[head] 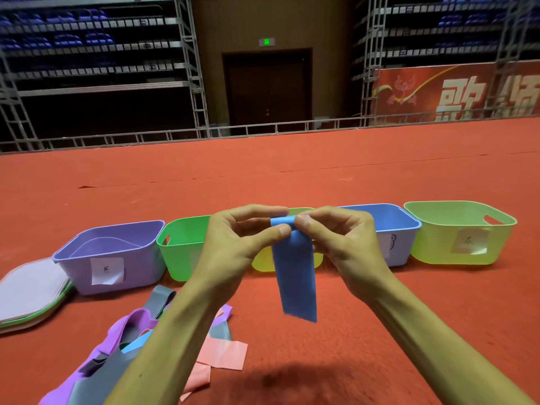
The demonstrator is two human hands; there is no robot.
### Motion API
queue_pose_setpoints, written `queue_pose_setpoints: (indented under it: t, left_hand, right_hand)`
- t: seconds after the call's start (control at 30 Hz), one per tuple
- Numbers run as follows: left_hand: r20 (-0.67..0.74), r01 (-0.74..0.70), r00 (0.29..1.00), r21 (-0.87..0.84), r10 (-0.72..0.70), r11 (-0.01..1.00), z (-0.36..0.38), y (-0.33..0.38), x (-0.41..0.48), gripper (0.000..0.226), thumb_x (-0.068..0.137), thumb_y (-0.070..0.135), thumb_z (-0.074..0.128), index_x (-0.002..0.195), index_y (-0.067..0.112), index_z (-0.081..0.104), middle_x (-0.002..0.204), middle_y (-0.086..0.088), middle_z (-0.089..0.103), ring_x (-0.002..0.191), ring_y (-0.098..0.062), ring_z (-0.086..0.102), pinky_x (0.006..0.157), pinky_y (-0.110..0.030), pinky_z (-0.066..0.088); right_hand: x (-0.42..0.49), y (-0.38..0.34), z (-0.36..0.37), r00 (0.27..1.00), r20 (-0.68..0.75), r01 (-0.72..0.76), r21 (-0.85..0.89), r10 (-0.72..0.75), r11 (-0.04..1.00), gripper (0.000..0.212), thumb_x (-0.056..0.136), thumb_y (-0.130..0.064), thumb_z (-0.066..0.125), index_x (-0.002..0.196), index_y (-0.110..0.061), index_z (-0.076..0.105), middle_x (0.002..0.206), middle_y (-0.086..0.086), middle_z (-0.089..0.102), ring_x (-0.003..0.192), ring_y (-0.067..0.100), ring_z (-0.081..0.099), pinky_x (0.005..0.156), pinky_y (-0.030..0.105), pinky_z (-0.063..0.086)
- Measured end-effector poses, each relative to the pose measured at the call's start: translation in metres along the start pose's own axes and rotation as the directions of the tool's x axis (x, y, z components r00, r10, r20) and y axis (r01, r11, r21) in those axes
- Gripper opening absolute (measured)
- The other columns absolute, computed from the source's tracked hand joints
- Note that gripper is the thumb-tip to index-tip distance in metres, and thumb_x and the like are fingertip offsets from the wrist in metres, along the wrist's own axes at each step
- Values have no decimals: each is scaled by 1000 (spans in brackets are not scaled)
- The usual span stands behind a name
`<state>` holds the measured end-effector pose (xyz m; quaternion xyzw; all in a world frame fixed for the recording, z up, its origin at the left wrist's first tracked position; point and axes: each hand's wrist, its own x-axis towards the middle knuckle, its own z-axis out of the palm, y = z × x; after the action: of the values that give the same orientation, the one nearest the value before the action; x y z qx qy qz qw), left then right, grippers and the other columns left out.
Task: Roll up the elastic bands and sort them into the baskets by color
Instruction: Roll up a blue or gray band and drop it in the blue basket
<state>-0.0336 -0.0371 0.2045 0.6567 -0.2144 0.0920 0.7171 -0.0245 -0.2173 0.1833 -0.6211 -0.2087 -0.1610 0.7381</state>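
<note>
Five plastic baskets stand in a row across mid-frame on the red carpet (380, 331), touching or nearly so: a purple basket (140, 270), a bright green basket (181, 258), a yellow basket (261, 264), a blue-rimmed lavender basket (401, 244) and a pale lime basket (438, 247).

- Yellow basket is mostly hidden behind the hands; only its rim and lower corners show.
- Paper labels on three baskets; marks too small to read.
- Left hand (233, 244) and right hand (342, 238) meet at centre frame. Each pinches the folded top of a flat blue elastic band (295, 276) between thumb and fingers. The strip hangs straight down, its lower end free.
- Loose pile of purple, grey, pink and light-blue bands (222, 352) sits at lower left, partly under the left forearm and cut by the bottom edge.
- Stack of flat pale lids (29, 290) is cut by the left edge.
- Open carpet runs at lower right, between the right forearm and the baskets, and well beyond the row.
</note>
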Motion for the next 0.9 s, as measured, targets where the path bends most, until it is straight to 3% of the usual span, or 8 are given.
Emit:
queue_pose_setpoints:
  t: [0.1,0.17,0.33,0.47,0.57,0.7,0.8,0.9]
  left_hand:
    - [46,65,997,-25,-64,998,0,1,-2,36,76,16,77,110,7,76,108,-11,78,104,-21,74,85,-27,57]
    - [74,112,991,-27,-110,993,0,2,-2,32,82,22,77,108,4,77,110,-13,78,106,-23,73,85,-30,57]
    - [28,96,995,8,-96,995,0,1,1,33,83,27,77,99,-1,78,103,-19,77,96,-26,73,80,-31,59]
    - [18,40,999,46,-41,998,1,1,-1,28,80,23,76,98,2,79,102,-16,78,99,-26,74,90,-39,58]
    - [4,4,1000,53,-4,999,2,1,-1,23,81,14,77,100,1,79,99,-16,79,97,-27,75,89,-35,59]
    - [2,-33,999,127,33,991,2,0,-1,17,83,1,77,100,2,79,97,-14,79,99,-29,75,90,-33,58]
    - [12,-45,999,130,44,990,2,-1,-2,19,82,-2,78,100,3,78,97,-13,79,94,-21,75,86,-29,57]
    - [40,12,999,64,-15,998,4,0,-3,29,78,10,84,106,6,77,104,-13,78,100,-23,74,85,-31,59]
  right_hand:
    - [-1,1,-3,999,20,26,26,-27,999,25,85,-18,75,102,0,78,101,19,78,97,36,74,87,54,58]
    - [-2,1,-4,997,51,51,39,-53,998,23,87,-12,73,104,3,77,104,20,77,103,42,73,91,54,59]
    - [-5,0,-4,994,76,70,72,-75,995,24,86,-9,72,107,3,76,108,19,77,104,37,74,87,46,60]
    - [-5,1,-7,993,101,55,85,-63,995,22,86,-5,75,107,3,74,112,21,75,105,42,72,85,52,60]
    - [-5,4,-7,996,83,18,51,-22,999,21,86,-16,76,102,-2,76,111,20,75,101,36,74,73,41,60]
    - [-6,2,-4,1000,18,2,17,-2,1000,18,85,-27,81,84,-10,77,91,11,77,80,23,72,60,28,54]
    - [-6,3,-4,999,-4,48,-8,-48,999,20,81,-26,76,86,-6,78,87,9,78,78,22,72,62,30,56]
    - [-6,1,-6,997,-5,81,5,-81,997,22,82,-19,75,92,1,77,91,12,79,82,23,74,71,34,60]
